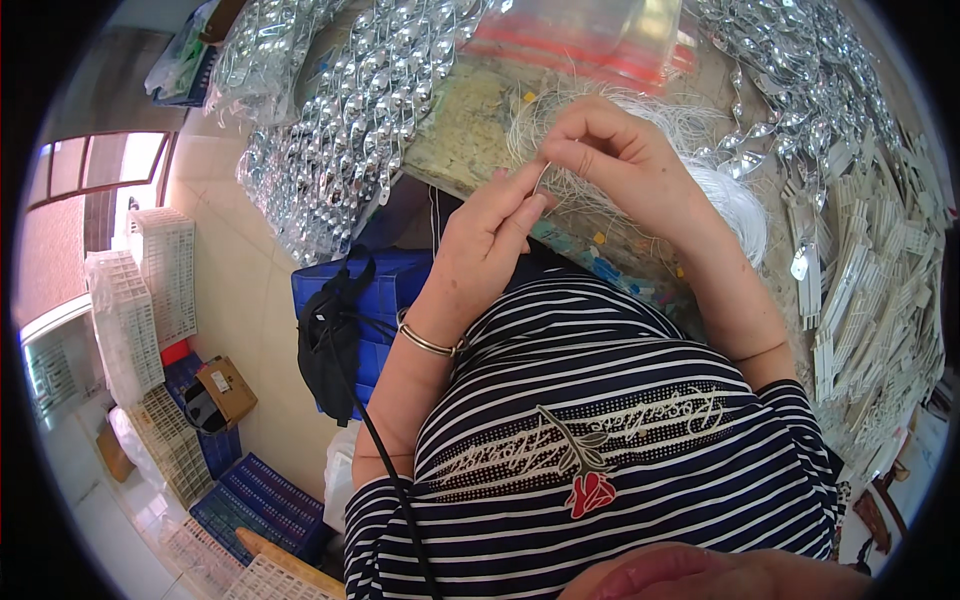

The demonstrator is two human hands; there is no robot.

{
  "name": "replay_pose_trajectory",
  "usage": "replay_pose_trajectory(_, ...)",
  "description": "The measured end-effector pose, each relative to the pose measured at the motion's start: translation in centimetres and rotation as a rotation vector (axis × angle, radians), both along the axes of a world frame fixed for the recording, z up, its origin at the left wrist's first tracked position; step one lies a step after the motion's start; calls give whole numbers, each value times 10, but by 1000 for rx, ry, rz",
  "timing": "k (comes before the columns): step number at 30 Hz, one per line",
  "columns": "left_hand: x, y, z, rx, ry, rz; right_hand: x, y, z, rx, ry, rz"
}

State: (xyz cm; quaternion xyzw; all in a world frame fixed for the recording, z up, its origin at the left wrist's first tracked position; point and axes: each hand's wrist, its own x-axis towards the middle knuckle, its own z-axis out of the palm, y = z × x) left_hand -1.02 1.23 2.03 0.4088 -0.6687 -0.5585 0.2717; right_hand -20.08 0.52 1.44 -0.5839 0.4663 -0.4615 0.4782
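My left hand (482, 238) and my right hand (632, 165) meet above the near edge of the worktable (465, 120). Between them runs a thin white string (543, 178), pinched by the thumb and index finger of each hand. A loose bundle of white string (728, 205) lies behind and beside my right hand, with stray strands spread under both hands. Shiny silver twisted strips (385, 85) hang over the table's left part. More silver twisted strips (800, 75) are heaped at the far right.
Clear plastic bags with a red band (600, 40) lie at the back. A pile of pale flat strips (870, 290) covers the right side. Left of me are a blue container (400, 280) and a black bag (335, 345). White plastic crates (165, 280) and a cardboard box (228, 390) stand on the floor.
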Motion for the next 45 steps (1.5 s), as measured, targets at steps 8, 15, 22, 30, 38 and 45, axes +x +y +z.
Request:
replay_pose_trajectory(8,4,-3,3,-11,-31,-62,-5,0,16,222,-207,-47)
replay_pose_trajectory(15,1,-6,-7,-100,70,-86,-5,4,24,187,-152,40)
replay_pose_trajectory(22,-19,-7,0,136,260,120,4,12,32,7,69,104)
replay_pose_trajectory(30,-10,-5,8,171,328,141,4,11,26,48,22,81)
replay_pose_trajectory(38,26,-21,9,9,346,472,-6,4,12,-278,448,58)
replay_pose_trajectory(45,30,-16,6,-15,198,423,-27,-5,20,-237,381,-75)
